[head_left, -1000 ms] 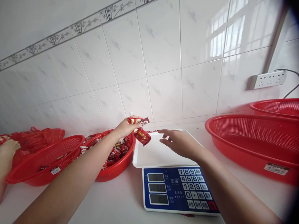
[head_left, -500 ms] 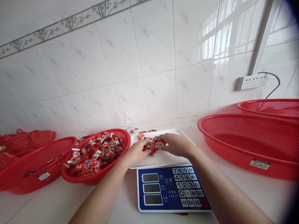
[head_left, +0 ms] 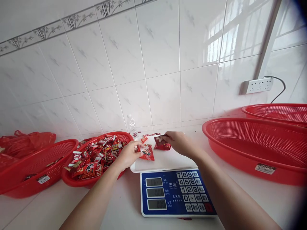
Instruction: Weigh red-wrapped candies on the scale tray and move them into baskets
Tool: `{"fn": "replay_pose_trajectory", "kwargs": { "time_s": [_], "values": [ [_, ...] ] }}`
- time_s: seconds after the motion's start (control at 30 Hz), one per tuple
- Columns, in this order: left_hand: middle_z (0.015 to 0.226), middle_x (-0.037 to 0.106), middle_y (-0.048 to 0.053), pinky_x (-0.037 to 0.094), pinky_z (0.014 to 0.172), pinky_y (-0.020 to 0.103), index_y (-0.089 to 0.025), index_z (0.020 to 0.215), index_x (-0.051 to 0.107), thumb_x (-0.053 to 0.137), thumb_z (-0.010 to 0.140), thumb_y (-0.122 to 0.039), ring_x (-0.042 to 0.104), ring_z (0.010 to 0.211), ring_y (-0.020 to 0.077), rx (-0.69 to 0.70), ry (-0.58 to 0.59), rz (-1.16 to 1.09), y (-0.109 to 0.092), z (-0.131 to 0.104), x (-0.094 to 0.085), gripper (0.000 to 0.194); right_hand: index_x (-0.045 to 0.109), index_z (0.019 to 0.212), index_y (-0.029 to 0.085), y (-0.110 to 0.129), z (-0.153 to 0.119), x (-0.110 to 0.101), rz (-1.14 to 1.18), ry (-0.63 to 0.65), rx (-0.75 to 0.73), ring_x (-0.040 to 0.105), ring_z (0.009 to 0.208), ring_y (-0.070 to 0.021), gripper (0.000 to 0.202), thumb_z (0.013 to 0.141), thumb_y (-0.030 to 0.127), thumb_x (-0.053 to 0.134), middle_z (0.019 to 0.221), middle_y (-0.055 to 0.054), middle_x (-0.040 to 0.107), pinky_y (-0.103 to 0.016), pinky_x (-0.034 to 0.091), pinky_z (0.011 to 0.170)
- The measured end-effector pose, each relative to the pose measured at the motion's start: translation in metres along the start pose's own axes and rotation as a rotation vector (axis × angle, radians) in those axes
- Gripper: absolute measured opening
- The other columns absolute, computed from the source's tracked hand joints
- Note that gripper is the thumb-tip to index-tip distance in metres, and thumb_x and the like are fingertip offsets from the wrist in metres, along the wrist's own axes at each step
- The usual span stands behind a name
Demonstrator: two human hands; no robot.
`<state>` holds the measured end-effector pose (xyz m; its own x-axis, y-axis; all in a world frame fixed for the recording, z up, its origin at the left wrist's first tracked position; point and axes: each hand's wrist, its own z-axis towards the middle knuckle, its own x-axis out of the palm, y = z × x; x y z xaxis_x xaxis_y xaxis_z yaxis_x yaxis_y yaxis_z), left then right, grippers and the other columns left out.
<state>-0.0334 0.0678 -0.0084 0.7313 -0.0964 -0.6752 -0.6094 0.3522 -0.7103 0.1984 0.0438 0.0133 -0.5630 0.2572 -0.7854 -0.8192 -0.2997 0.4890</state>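
Observation:
A white scale pan (head_left: 165,163) lies in front of me, with the blue keypad panel of a digital scale (head_left: 172,191) on its near side. At the pan's left, my left hand (head_left: 129,155) pinches the edge of a flat red snack packet (head_left: 148,153) between thumb and fingers. My right hand (head_left: 179,143) grips the top of another red snack packet (head_left: 163,145) over the pan. A small orange-red packet (head_left: 144,139) sits just behind the left-hand one. Left of the pan stands a red basket (head_left: 69,179) heaped with wrapped red snacks (head_left: 96,159).
Large red mesh baskets (head_left: 230,163) stand at the right. Another red basket (head_left: 14,188) with a few packets is at far left, before red plastic bags (head_left: 28,145). A clear bottle (head_left: 131,126) stands by the tiled wall, which carries a socket strip (head_left: 259,85).
My hands have moved apart. The left has drawn its packet leftward, toward the heaped basket, while the right has lifted the other packet by its top.

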Motion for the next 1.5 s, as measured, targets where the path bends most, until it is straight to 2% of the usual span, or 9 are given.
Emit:
{"fn": "replay_pose_trajectory", "kwargs": {
  "time_s": [0.23, 0.4, 0.6, 0.7, 0.77, 0.93, 1.1, 1.37, 1.5],
  "values": [
    [0.101, 0.067, 0.007, 0.047, 0.08, 0.031, -0.02, 0.094, 0.064, 0.06, 0.077, -0.024, 0.063, 0.091, 0.0231, 0.036, 0.03, 0.06, -0.007, -0.008, 0.009, 0.018, 0.066, 0.093, 0.022, 0.004, -0.001, -0.008, 0.223, -0.142, 0.036, 0.067, 0.078, -0.0181, 0.034, 0.093, 0.039, 0.037, 0.089, -0.005, 0.074, -0.027, 0.047, 0.063],
    [0.103, 0.068, 0.008, 0.044, 0.086, 0.034, -0.021, 0.091, 0.065, 0.047, 0.084, -0.02, 0.062, 0.098, 0.0253, 0.083, -0.128, 0.426, 0.004, 0.006, -0.019, 0.018, 0.064, 0.076, 0.021, 0.013, -0.006, -0.008, 0.246, -0.142, 0.045, 0.059, 0.057, -0.0155, 0.035, 0.089, 0.046, 0.043, 0.067, -0.002, 0.069, -0.024, 0.038, 0.047],
    [0.112, 0.067, 0.012, 0.046, 0.081, 0.034, -0.02, 0.104, 0.065, 0.07, 0.064, -0.024, 0.063, 0.098, 0.0299, -0.265, 0.246, 0.665, 0.046, 0.025, -0.066, 0.04, 0.064, 0.076, 0.021, 0.028, -0.009, -0.007, 0.254, -0.074, 0.032, 0.057, 0.058, -0.0146, 0.03, 0.089, 0.039, 0.044, 0.067, -0.001, 0.068, -0.024, 0.036, 0.049],
    [0.117, 0.066, 0.011, 0.048, 0.079, 0.034, -0.025, 0.11, 0.064, 0.076, 0.052, -0.023, 0.064, 0.098, 0.0317, -0.295, 0.339, 0.632, 0.065, 0.025, -0.065, 0.06, 0.065, 0.075, 0.021, 0.037, -0.012, -0.008, 0.242, -0.025, 0.031, 0.058, 0.059, -0.0151, 0.028, 0.089, 0.035, 0.045, 0.068, -0.001, 0.069, -0.025, 0.037, 0.051],
    [0.114, 0.067, 0.01, 0.048, 0.076, 0.035, -0.025, 0.111, 0.065, 0.073, 0.055, -0.024, 0.065, 0.095, 0.0315, -0.293, 0.346, 0.59, 0.075, 0.024, -0.058, 0.057, 0.065, 0.075, 0.021, 0.042, -0.015, -0.009, 0.222, 0.0, 0.042, 0.059, 0.06, -0.0156, 0.027, 0.089, 0.033, 0.045, 0.07, -0.001, 0.069, -0.025, 0.037, 0.053],
    [0.092, 0.073, 0.006, 0.048, 0.071, 0.032, -0.021, 0.094, 0.071, 0.064, 0.065, -0.022, 0.066, 0.082, 0.0275, -0.227, 0.275, 0.438, 0.088, 0.026, -0.048, 0.029, 0.061, 0.07, 0.022, 0.046, -0.017, -0.012, 0.193, 0.023, 0.043, 0.06, 0.061, -0.0157, 0.027, 0.089, 0.03, 0.044, 0.069, 0.0, 0.07, -0.025, 0.036, 0.053],
    [0.091, 0.072, 0.004, 0.048, 0.074, 0.029, -0.02, 0.091, 0.071, 0.065, 0.06, -0.015, 0.065, 0.086, 0.025, -0.165, 0.208, 0.381, 0.085, 0.031, -0.073, 0.032, 0.062, 0.07, 0.022, 0.045, -0.02, -0.015, 0.216, 0.033, 0.008, 0.06, 0.06, -0.0156, 0.026, 0.088, 0.029, 0.045, 0.071, -0.001, 0.071, -0.026, 0.038, 0.054],
    [0.089, 0.071, 0.004, 0.048, 0.076, 0.033, -0.018, 0.105, 0.066, 0.074, 0.06, -0.037, 0.064, 0.081, 0.0217, -0.094, -0.229, -0.054, 0.056, 0.023, -0.128, 0.05, 0.068, 0.085, 0.02, 0.056, -0.003, 0.027, 0.724, 0.181, -0.016, 0.064, 0.069, -0.0184, 0.021, 0.086, 0.035, 0.055, 0.08, -0.006, 0.073, -0.028, 0.046, 0.06],
    [0.095, 0.07, 0.006, 0.048, 0.074, 0.033, -0.017, 0.104, 0.065, 0.077, 0.057, -0.039, 0.063, 0.078, 0.0194, 0.011, -0.396, -0.161, 0.035, 0.023, -0.139, 0.053, 0.062, 0.116, 0.02, 0.08, 0.014, 0.05, 0.805, 0.263, -0.023, 0.065, 0.079, -0.0202, 0.036, 0.085, 0.037, 0.06, 0.097, -0.008, 0.072, -0.032, 0.051, 0.067]
  ]
}}
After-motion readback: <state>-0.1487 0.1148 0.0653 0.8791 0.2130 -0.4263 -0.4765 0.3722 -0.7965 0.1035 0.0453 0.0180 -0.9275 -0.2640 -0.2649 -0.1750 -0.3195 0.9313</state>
